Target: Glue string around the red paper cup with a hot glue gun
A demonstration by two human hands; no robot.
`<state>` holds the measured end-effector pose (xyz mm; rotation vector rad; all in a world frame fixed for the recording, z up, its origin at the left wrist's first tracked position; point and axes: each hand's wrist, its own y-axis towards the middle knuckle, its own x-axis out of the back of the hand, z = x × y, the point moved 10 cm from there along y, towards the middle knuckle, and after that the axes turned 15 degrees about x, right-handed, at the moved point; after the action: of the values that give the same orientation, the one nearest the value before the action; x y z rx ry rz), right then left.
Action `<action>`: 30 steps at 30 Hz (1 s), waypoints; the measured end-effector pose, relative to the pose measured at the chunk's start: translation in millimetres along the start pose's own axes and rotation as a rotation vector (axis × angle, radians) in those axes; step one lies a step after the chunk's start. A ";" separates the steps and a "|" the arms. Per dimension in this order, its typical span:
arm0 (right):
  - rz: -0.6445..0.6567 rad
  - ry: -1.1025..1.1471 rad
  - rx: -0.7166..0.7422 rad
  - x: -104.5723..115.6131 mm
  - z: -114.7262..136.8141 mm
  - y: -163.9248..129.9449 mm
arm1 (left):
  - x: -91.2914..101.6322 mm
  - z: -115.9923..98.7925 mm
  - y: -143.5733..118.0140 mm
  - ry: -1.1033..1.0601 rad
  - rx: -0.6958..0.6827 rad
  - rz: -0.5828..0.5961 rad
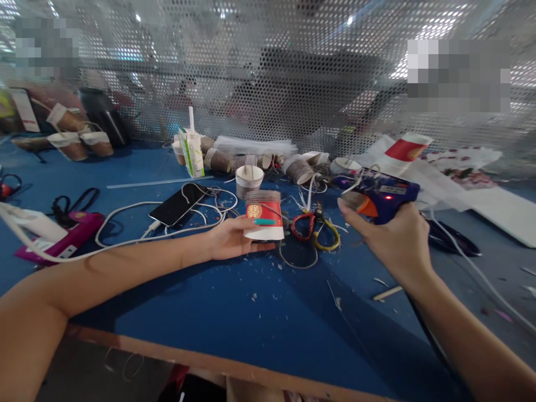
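Near the middle of the blue table, my left hand is closed around a red and white paper cup with a gold emblem. Greyish cord is wound around the cup's upper end, and a loose strand hangs below it. My right hand grips a blue glue gun with an orange trigger and a lit red light, pointing left. Scissors with red and yellow handles lie between my hands. Just behind the held cup stands a white-rimmed cup with a grey-brown wrapped side.
A phone and white cables lie left, near a magenta power strip. Wrapped cups and a drink carton line the back by a perforated metal screen. Another red and white cup is back right.
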<state>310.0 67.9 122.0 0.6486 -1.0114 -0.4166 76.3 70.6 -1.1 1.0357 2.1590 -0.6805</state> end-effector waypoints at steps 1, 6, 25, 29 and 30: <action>-0.055 0.007 -0.058 6.5 3.5 -3.9 | 0.3 0.3 0.0 0.009 -0.001 -0.002; -0.082 0.041 0.036 0.9 41.2 -19.6 | 2.1 3.2 0.8 0.014 0.010 -0.017; 0.079 0.054 0.047 -26.8 45.5 -39.3 | 2.7 2.5 -2.0 0.059 -0.014 -0.160; 0.092 0.047 0.073 -27.8 47.4 -39.4 | 5.1 2.0 -2.6 0.066 -0.029 -0.180; 0.094 0.041 0.076 -27.8 47.5 -39.5 | 5.1 1.6 -2.9 0.072 -0.034 -0.179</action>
<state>254.0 40.9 95.2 0.6724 -1.0185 -0.2831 72.1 70.4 -5.4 0.8683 2.3380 -0.6943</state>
